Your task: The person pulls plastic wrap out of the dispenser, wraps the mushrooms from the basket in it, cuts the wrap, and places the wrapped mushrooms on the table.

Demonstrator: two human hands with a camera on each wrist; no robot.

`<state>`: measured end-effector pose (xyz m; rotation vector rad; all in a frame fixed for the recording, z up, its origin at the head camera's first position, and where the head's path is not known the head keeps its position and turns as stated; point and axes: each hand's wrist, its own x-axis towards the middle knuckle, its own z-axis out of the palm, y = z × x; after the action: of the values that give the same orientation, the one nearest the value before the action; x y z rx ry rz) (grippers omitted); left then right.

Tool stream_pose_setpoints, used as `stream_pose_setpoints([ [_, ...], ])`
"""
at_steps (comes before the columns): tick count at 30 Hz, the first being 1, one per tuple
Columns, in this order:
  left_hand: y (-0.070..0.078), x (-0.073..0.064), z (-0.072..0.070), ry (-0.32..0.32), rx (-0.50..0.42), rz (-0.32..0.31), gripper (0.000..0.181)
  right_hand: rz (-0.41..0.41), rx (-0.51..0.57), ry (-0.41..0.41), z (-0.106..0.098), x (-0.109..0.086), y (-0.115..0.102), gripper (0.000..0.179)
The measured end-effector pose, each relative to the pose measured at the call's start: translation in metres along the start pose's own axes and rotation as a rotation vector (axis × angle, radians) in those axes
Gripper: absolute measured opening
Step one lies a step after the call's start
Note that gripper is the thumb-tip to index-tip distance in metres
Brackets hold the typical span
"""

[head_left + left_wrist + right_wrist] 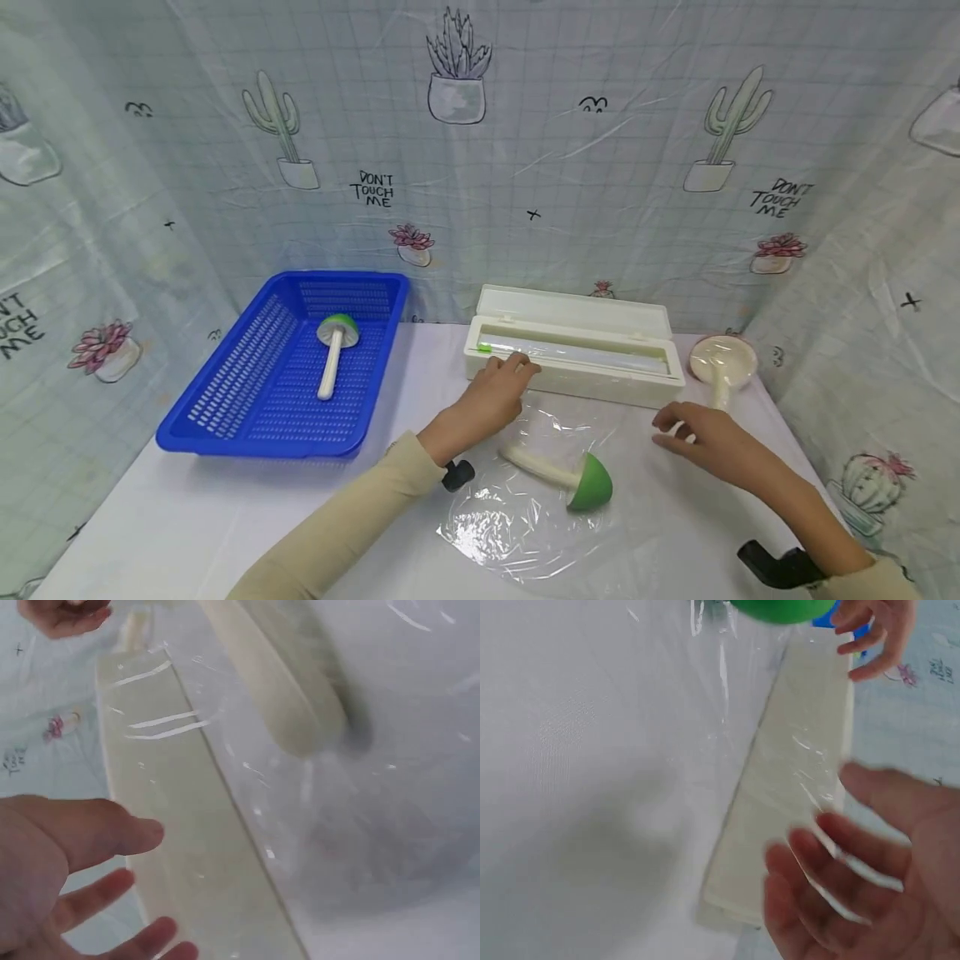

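A model mushroom with a green cap [592,483] and pale stem lies on its side on a sheet of clear plastic film [510,533]. Behind it stands a white film dispenser box [600,390], lid raised, a roll showing inside. My left hand [497,392] hovers by the box's front left edge, fingers loosely bent and apart from the thumb in the left wrist view. Off the box's right front corner is my right hand [705,437], its relaxed fingers holding nothing. The film's edge runs up over the box front [787,742].
At the left stands a blue plastic basket [262,446] with another green-capped mushroom [332,358] in it. A pinkish mushroom wrapped in film [723,362] lies at the right back. Printed curtains [510,250] close in the back and sides of the white table [172,525].
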<state>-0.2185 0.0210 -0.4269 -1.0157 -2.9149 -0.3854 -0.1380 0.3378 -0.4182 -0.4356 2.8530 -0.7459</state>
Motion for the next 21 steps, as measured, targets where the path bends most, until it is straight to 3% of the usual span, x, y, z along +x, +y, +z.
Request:
stream_pose_setpoints([
  [3,-0.008,0.000,0.007,0.047,0.008,-0.036,0.056,-0.003,0.045,0.109,0.010,0.011,-0.008,0.054],
  [7,-0.012,0.000,0.012,0.089,0.006,-0.039,0.056,-0.059,0.049,0.145,0.027,0.010,-0.034,0.074],
  [10,-0.015,0.002,0.013,0.137,0.037,-0.036,0.052,-0.058,-0.005,0.205,0.027,0.011,-0.043,0.073],
  [16,-0.027,0.015,0.022,0.235,0.180,0.008,0.036,0.071,0.004,0.387,0.027,0.030,-0.017,0.058],
  [21,-0.034,0.024,0.032,0.343,0.288,0.047,0.018,0.049,0.051,0.469,0.036,0.045,-0.005,0.047],
])
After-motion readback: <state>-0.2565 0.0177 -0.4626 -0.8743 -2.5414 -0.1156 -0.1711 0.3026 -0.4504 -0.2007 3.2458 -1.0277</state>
